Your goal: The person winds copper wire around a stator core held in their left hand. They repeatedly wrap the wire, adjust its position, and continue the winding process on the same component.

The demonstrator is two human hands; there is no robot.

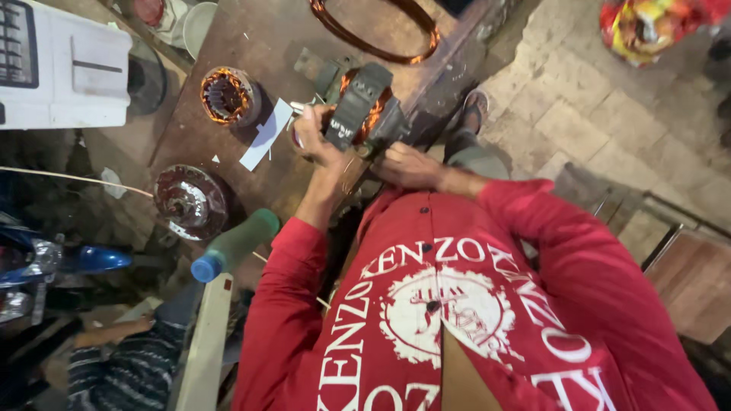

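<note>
At the near edge of the brown tabletop, a motor stator with orange copper windings is sitting clamped in a grey vise. Both hands are working at it: the left hand is pressing against its left side, fingers curled around something small and pale, the right hand is bracing low on the right, fingers closed on the vise body. Keeping the windings unkinked seems wise. Another wound stator and a paper strip are lying nearby.

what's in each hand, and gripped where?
Both hands are on the motor stator on the workbench. Left hand grips its left side; right hand holds its lower right edge. Exact finger placement can't be told.
</note>
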